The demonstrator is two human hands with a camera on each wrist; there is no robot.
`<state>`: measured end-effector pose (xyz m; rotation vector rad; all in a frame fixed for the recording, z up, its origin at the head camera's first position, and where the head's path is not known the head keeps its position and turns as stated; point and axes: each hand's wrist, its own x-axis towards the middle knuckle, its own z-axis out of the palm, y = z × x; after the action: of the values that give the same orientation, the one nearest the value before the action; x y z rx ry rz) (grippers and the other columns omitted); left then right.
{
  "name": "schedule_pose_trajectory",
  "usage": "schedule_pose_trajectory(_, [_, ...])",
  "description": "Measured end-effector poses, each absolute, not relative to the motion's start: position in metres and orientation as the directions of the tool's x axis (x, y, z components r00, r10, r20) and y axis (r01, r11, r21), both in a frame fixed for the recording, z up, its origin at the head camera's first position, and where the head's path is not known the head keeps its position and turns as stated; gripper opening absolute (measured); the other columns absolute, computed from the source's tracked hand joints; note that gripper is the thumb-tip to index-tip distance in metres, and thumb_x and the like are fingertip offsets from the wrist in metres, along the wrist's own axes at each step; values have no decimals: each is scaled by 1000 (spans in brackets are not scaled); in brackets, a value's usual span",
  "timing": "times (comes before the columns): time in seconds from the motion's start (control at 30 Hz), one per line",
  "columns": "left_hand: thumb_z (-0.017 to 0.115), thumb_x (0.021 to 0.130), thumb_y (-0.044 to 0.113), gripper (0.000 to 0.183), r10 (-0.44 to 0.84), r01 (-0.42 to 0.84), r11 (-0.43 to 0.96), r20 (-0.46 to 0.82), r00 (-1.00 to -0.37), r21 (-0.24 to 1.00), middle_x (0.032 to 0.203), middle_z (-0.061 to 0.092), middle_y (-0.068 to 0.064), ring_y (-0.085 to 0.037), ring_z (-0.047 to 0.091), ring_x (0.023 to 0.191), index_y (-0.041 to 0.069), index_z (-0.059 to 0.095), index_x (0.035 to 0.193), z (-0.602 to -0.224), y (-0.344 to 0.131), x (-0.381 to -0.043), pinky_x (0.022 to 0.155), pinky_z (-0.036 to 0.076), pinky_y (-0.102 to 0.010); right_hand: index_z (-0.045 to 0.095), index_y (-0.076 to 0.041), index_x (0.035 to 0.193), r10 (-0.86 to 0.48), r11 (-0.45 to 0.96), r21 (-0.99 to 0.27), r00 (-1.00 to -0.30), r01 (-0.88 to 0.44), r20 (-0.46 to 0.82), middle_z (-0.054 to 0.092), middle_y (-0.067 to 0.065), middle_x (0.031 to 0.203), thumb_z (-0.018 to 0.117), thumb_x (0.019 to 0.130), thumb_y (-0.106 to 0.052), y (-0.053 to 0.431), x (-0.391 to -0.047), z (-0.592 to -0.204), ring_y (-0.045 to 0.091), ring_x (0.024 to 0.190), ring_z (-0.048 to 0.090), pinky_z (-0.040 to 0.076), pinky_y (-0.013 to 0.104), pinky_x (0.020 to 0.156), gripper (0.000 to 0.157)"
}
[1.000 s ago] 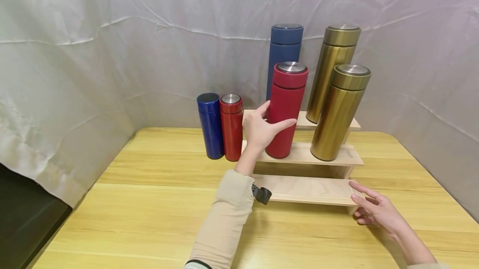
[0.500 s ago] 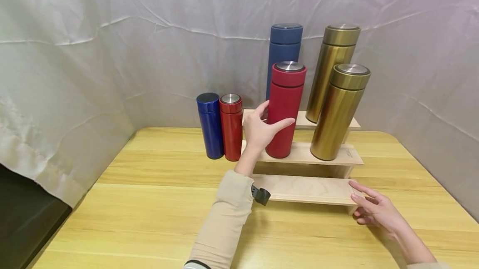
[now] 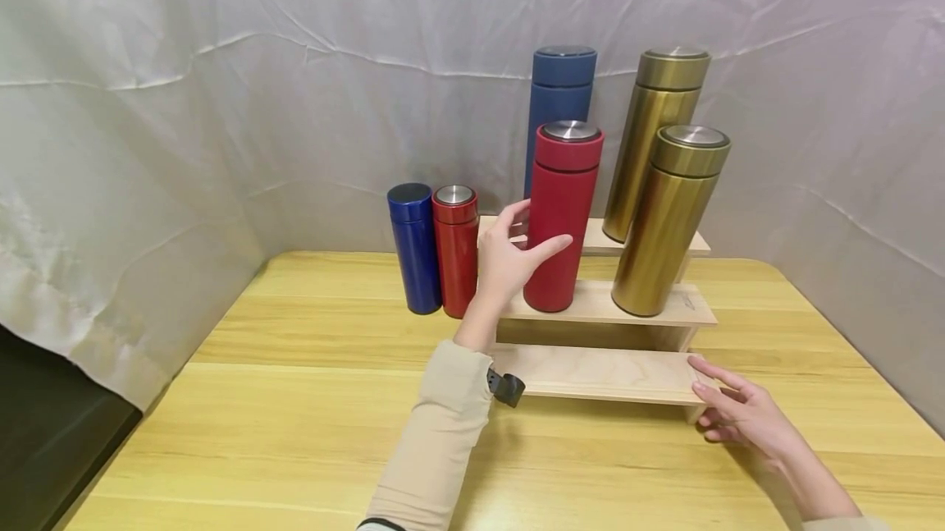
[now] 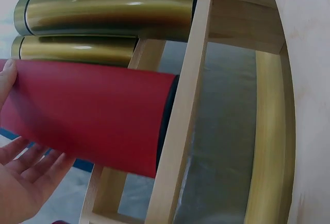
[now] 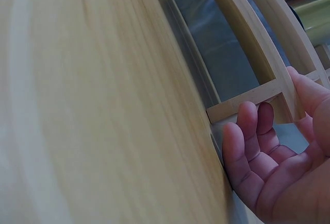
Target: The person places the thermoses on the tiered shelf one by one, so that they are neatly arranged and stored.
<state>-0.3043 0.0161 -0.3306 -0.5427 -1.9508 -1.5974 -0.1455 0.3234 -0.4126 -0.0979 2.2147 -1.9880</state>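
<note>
Head view: a large red flask (image 3: pixel 564 203) stands upright on the middle step of a wooden stand (image 3: pixel 598 371), the left hand (image 3: pixel 504 262) spread wide about it; the right hand (image 3: pixel 749 420) holds the lowest step's end. The flasks, including two gold flasks (image 3: pixel 668 227), are lidded, contents hidden. Left wrist view: thumb and fingers lie loosely; a light, even touch seems best. Right wrist view: curled fingers at the stand's end; firmness here should limit wobble.

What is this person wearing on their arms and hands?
The left sleeve is beige, with a black strap by its cuff and a dark band further up. Of the right sleeve, only a beige edge shows. The left grip and right grip are ungloved.
</note>
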Motion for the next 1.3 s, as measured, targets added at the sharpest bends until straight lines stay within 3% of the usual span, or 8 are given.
schedule_pose_trajectory(0.17, [70, 74, 40, 56, -35, 628, 131, 637, -770, 767, 106, 61, 2, -8, 57, 93, 13, 53, 120, -314, 4, -280, 72, 50, -24, 55, -48, 110, -156, 114, -992, -985, 56, -73, 59, 6, 74, 51, 91, -14, 323, -145, -412, 13, 61, 58, 52, 32, 55, 39])
schedule_pose_trajectory(0.33, [68, 80, 21, 35, -59, 635, 84, 640, -766, 768, 95, 65, -9, -14, 62, 84, -3, 59, 105, -295, -6, -256, 69, 51, -24, 55, -48, 110, -155, 106, -993, -985, 53, -69, 59, 6, 74, 51, 91, -14, 324, -145, -412, 13, 61, 59, 52, 32, 55, 39])
schedule_pose_trajectory(0.53, [66, 81, 14, 19, -114, 651, 134, 664, -739, 747, 85, 67, -11, -17, 64, 74, -1, 66, 92, -293, -18, -254, 64, 51, -25, 55, -48, 110, -151, 108, -993, -986, 57, -73, 59, 6, 75, 51, 91, -14, 324, -144, -413, 13, 61, 59, 52, 32, 55, 39])
schedule_pose_trajectory(0.73, [63, 80, 0, 13, -151, 678, 166, 698, -700, 716, 80, 65, -20, -30, 62, 69, -10, 64, 89, -283, -33, -238, 60, 50, -33, 55, -48, 110, -153, 105, -993, -986, 56, -72, 59, 5, 76, 51, 91, -14, 324, -145, -413, 13, 61, 58, 52, 32, 55, 39])
schedule_pose_trajectory(0.83, [61, 80, -4, 11, -175, 671, 200, 700, -693, 714, 78, 64, -22, -31, 61, 67, -13, 62, 86, -279, -41, -232, 59, 50, -30, 55, -48, 111, -157, 104, -993, -985, 53, -69, 59, 5, 75, 51, 92, -14, 324, -145, -413, 13, 61, 58, 52, 32, 55, 39])
schedule_pose_trajectory(1.1, [64, 82, 8, 15, -246, 636, 200, 667, -704, 745, 80, 66, -16, -24, 62, 68, -6, 64, 87, -308, -73, -263, 58, 48, -21, 55, -49, 110, -168, 104, -993, -984, 51, -68, 59, 5, 75, 51, 92, -14, 324, -146, -413, 12, 62, 58, 52, 31, 55, 39])
schedule_pose_trajectory(1.3, [67, 80, 11, 19, -287, 622, 219, 659, -695, 751, 85, 66, -14, -21, 62, 74, -5, 64, 91, -316, -91, -268, 62, 49, -24, 55, -48, 110, -176, 101, -993, -982, 55, -72, 59, 5, 76, 51, 92, -14, 323, -146, -412, 12, 62, 58, 52, 31, 55, 39])
